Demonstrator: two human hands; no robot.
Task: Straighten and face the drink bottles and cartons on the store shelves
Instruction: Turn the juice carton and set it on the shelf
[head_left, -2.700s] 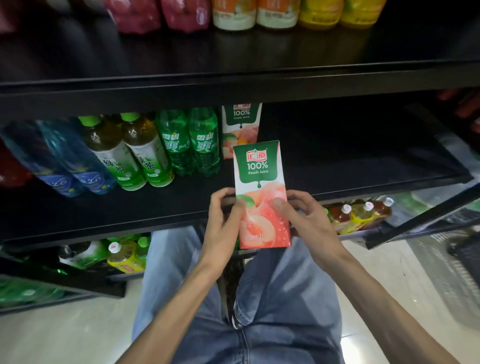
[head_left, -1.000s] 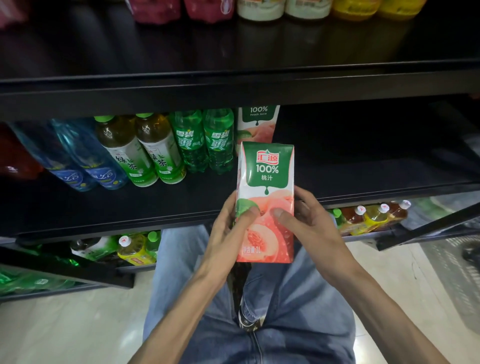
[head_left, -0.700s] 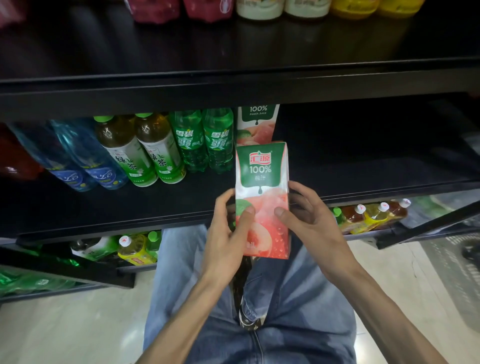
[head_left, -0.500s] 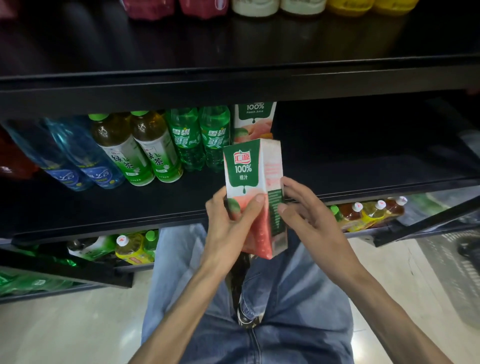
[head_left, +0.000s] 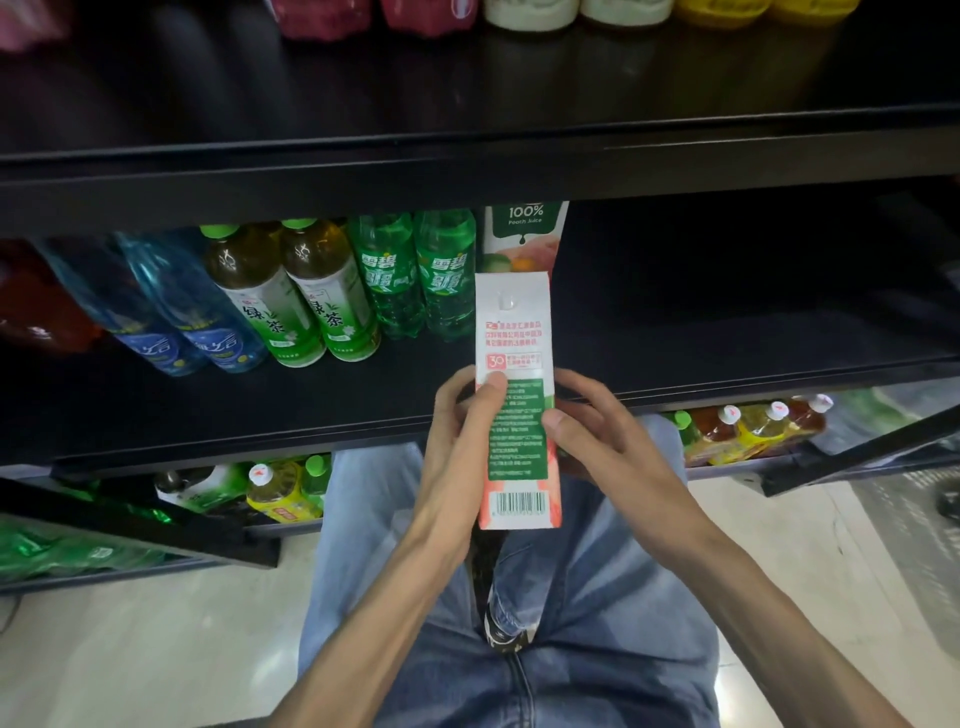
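I hold a peach juice carton (head_left: 516, 332) upright in front of the middle shelf (head_left: 260, 415). Its narrow side panel with small print and a barcode faces me. My left hand (head_left: 462, 441) grips its left edge, thumb on the panel. My right hand (head_left: 597, 441) grips the right edge from behind, thumb on the front. A second peach juice carton (head_left: 524, 236) stands at the back of the shelf, front facing out. Left of it stand two green soda bottles (head_left: 415, 275), two green tea bottles (head_left: 296, 296) and two blue water bottles (head_left: 171, 312).
The right part of the middle shelf (head_left: 727, 312) is bare and dark. The top shelf edge (head_left: 467, 166) hangs above, with pink, white and yellow bottles (head_left: 571, 10) on it. Lower shelves hold yellow and brown bottles (head_left: 753, 426) and green bottles (head_left: 270, 488). My knees in jeans (head_left: 519, 649) are below.
I have turned the carton about its upright axis: its green and peach front faced me before, now the narrow printed side with the barcode does. My hands stayed on its edges.
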